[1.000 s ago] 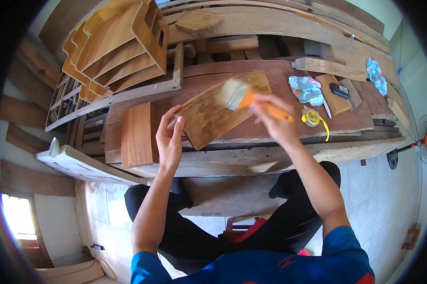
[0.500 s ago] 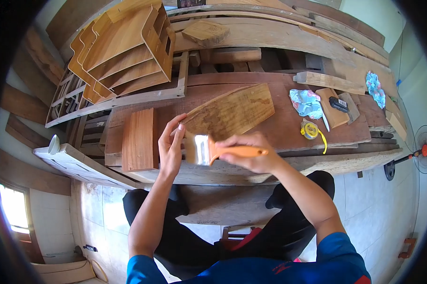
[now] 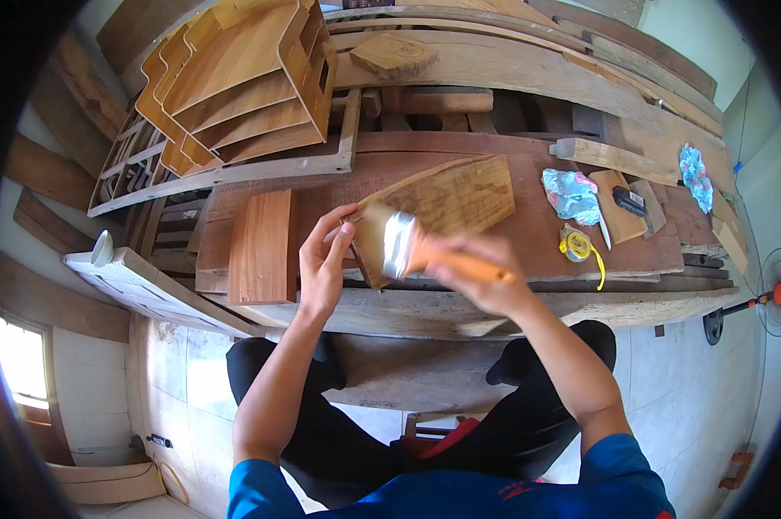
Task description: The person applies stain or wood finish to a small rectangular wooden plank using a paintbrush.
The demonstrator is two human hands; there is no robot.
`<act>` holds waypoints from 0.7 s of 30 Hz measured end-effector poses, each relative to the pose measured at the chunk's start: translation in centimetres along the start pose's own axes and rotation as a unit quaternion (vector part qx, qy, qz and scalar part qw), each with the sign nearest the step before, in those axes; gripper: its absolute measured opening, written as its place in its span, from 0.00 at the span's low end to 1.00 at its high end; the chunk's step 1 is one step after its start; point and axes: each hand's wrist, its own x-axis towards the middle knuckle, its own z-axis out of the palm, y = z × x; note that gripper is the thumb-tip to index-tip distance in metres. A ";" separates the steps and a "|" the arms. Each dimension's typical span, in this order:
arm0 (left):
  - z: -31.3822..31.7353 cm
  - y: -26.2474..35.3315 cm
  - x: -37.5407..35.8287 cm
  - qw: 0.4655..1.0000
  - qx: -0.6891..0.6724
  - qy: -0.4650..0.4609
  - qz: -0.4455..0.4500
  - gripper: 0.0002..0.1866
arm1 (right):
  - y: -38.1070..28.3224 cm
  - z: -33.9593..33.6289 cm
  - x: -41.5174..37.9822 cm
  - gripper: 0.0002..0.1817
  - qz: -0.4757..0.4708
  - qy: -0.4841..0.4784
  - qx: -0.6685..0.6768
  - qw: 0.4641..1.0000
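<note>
A flat, angular wooden board with darker patches lies tilted over the reddish-brown plank bench. My left hand pinches its near left corner between thumb and fingers. In my right hand is a wide paintbrush with an orange handle and a shiny metal band, slightly blurred by motion. The bristles overlap the left part of the board's face. To the left of my left hand stands a thick reddish wood block.
A yellow tape measure, a crumpled blue cloth and a small block carrying a black object lie on the right. At the back left stands a tiered wooden organizer. A small bowl sits at far left.
The brush in my right hand has moved up and right across the board, with its bristles now farther from the near edge. My left hand keeps its hold; the whole view has shifted slightly.
</note>
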 end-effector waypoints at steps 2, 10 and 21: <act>-0.1 0.1 0.4 1.000 0.014 0.011 -0.010 0.20 | -0.9 -0.7 -0.2 0.16 0.065 -0.134 0.015 0.989; 0.1 -0.3 0.5 1.000 -0.007 -0.009 0.023 0.22 | 2.0 -2.1 0.1 0.12 -0.019 0.077 -0.051 0.996; 0.2 -0.3 0.6 1.000 -0.004 0.008 0.004 0.25 | 1.9 -3.2 0.6 0.13 0.065 0.154 -0.076 0.983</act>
